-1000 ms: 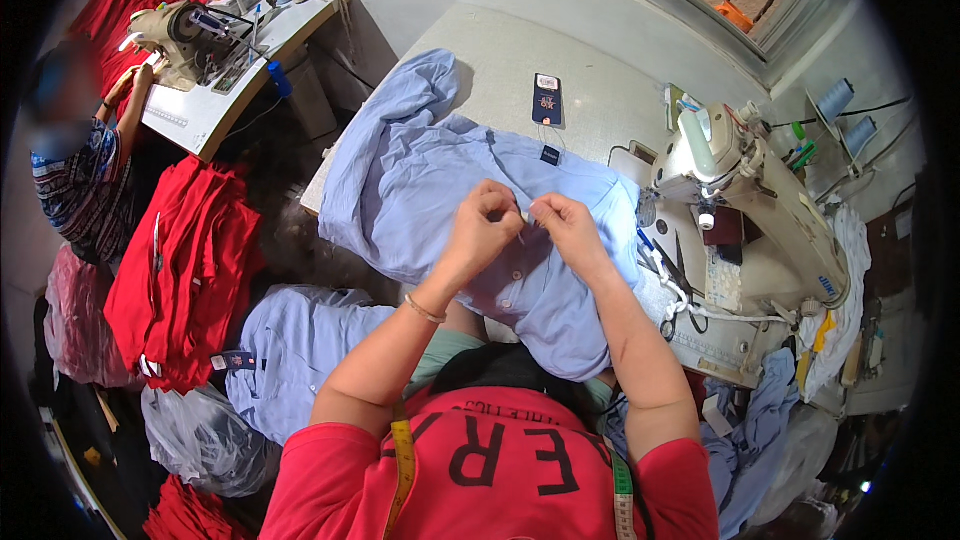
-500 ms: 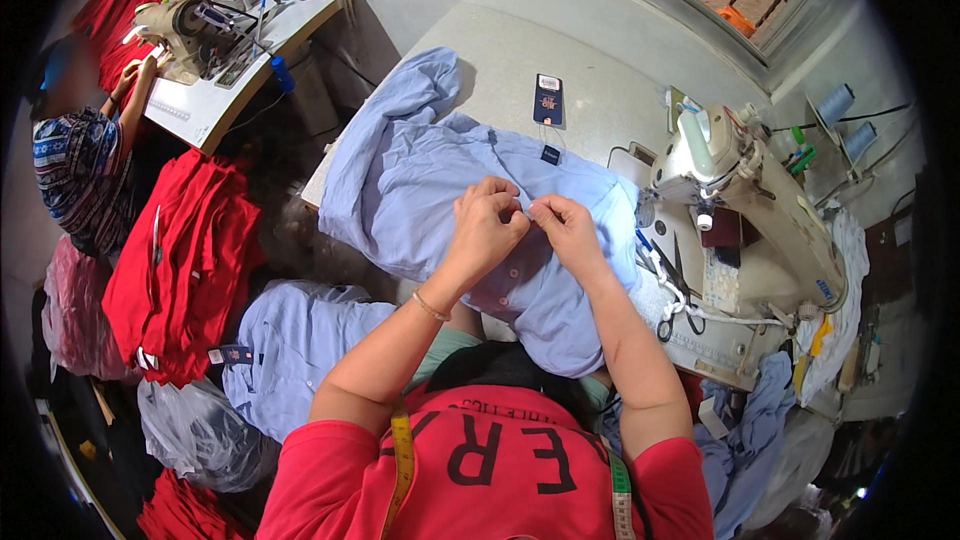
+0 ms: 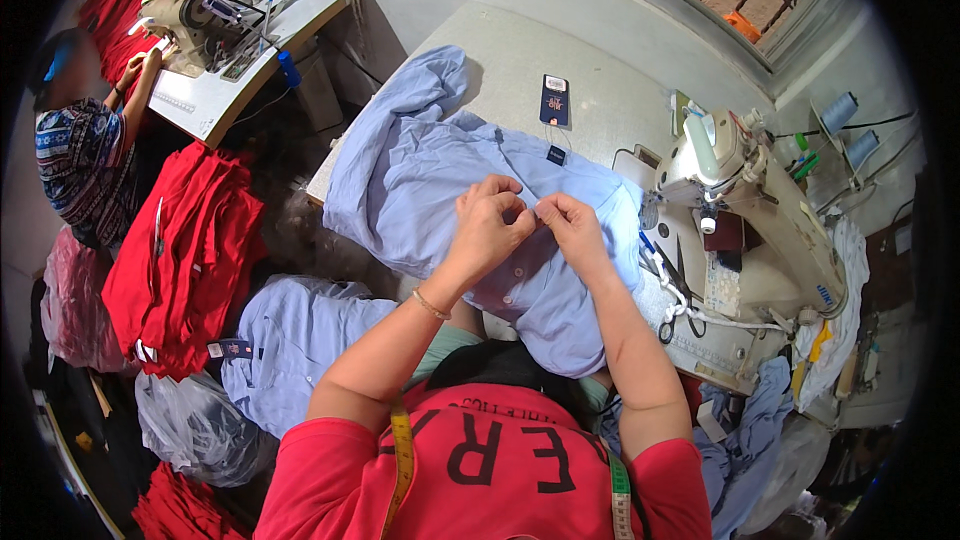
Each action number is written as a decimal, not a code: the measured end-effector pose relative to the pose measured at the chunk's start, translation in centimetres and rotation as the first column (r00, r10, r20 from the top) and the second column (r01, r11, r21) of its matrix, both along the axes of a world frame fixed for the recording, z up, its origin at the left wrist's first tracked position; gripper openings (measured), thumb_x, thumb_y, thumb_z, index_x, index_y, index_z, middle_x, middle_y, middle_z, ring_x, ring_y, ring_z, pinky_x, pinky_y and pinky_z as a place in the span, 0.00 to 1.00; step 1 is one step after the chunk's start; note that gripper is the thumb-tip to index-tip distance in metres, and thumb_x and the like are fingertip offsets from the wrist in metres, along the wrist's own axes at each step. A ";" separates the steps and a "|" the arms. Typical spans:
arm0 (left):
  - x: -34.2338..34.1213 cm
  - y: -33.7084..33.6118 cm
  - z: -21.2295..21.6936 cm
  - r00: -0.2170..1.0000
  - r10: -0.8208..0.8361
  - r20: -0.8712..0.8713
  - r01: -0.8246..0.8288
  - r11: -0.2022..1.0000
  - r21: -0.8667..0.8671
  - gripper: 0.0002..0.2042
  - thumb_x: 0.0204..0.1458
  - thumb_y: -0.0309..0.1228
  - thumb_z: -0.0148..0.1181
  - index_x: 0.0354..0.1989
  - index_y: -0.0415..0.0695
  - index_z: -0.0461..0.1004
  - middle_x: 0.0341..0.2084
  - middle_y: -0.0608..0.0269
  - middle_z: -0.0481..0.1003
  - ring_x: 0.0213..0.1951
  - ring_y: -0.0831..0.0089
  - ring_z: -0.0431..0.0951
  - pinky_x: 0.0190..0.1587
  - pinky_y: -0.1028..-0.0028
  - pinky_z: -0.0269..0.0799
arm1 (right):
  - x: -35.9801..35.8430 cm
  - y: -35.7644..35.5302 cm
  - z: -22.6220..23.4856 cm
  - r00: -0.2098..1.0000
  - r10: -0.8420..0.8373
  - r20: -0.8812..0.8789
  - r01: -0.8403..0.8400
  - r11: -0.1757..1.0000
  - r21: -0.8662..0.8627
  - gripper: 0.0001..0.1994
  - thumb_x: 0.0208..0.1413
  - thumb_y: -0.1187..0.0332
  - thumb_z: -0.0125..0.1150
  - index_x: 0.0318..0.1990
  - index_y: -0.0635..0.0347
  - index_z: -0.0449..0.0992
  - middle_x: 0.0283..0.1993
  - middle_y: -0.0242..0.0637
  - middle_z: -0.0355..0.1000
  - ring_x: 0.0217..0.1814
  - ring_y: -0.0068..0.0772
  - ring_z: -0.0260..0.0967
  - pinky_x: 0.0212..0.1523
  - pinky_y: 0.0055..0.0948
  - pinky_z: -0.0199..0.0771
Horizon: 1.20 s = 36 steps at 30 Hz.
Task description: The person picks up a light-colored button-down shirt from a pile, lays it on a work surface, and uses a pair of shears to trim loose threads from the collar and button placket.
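A light blue button-up shirt (image 3: 420, 170) lies spread over the sewing table's front edge and onto my lap. At its button placket my left hand (image 3: 492, 225) is closed, thumb and fingers pinching the cloth. Facing it, almost fingertip to fingertip, my right hand (image 3: 570, 225) pinches the same placket. Whatever lies right between the fingertips is too small to make out. Pale buttons run down the shirt below my hands. A dark hang tag (image 3: 555, 100) on a thin string extends from the collar onto the table.
Right of the shirt stands a sewing machine (image 3: 725, 175), with scissors (image 3: 680, 310) and a white cord in front. Another blue shirt (image 3: 300, 340) and stacked red garments (image 3: 185, 260) lie at left. Beyond them a co-worker (image 3: 85, 155) sits at another machine (image 3: 190, 30).
My hands stay at the placket, with only slight finger movement. The whole view has shifted a little; the shirt lies as before.
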State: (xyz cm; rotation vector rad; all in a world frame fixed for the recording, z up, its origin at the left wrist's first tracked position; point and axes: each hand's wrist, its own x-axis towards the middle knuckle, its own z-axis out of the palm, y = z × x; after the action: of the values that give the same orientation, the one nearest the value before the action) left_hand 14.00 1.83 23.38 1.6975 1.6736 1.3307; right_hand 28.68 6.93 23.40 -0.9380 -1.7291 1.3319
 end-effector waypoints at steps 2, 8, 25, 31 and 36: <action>0.1 0.2 -0.1 0.999 0.000 0.042 0.002 1.000 -0.028 0.06 0.41 0.29 0.57 0.23 0.39 0.76 0.41 0.60 0.71 0.46 0.64 0.67 0.53 0.67 0.53 | 0.0 0.0 -0.2 0.998 -0.011 0.061 0.006 0.997 0.082 0.10 0.54 0.68 0.55 0.29 0.67 0.74 0.22 0.33 0.71 0.26 0.17 0.63 0.28 0.20 0.63; 0.3 0.6 -0.4 0.994 0.019 0.105 -0.019 1.000 -0.005 0.06 0.40 0.28 0.56 0.21 0.38 0.74 0.42 0.61 0.70 0.46 0.65 0.67 0.51 0.68 0.56 | 0.1 -0.1 0.4 0.990 -0.060 0.128 0.035 0.982 0.188 0.10 0.54 0.67 0.56 0.30 0.67 0.74 0.21 0.33 0.71 0.25 0.18 0.64 0.27 0.20 0.63; -23.9 -5.5 0.0 0.893 0.450 0.017 -0.446 0.879 0.170 0.04 0.44 0.22 0.56 0.28 0.35 0.74 0.31 0.61 0.73 0.33 0.77 0.72 0.36 0.80 0.67 | 0.9 0.9 -1.2 0.993 -0.115 0.016 0.115 0.993 -0.029 0.11 0.56 0.64 0.54 0.29 0.63 0.73 0.24 0.20 0.62 0.28 0.12 0.54 0.29 0.15 0.54; -28.3 -1.7 -3.0 0.892 0.440 -0.102 -0.446 0.894 -0.047 0.07 0.43 0.27 0.58 0.26 0.35 0.75 0.18 0.59 0.73 0.22 0.78 0.71 0.28 0.77 0.67 | 1.5 1.0 -0.8 0.992 -0.097 0.075 0.094 0.995 0.040 0.10 0.56 0.66 0.54 0.31 0.65 0.73 0.25 0.22 0.63 0.29 0.13 0.56 0.30 0.15 0.56; -28.0 1.3 -3.1 0.981 0.153 -0.123 -0.182 0.944 -0.275 0.08 0.46 0.26 0.55 0.32 0.35 0.76 0.19 0.66 0.74 0.24 0.82 0.69 0.28 0.78 0.66 | 1.2 0.8 -1.3 0.999 -0.031 0.011 0.032 0.999 -0.021 0.10 0.56 0.66 0.53 0.33 0.66 0.73 0.27 0.23 0.66 0.31 0.13 0.58 0.32 0.16 0.60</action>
State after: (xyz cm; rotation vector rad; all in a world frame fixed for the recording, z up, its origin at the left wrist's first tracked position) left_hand -14.05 3.16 20.26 1.5019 1.9975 1.0260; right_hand 29.84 7.70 22.11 -0.9824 -1.7045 1.3296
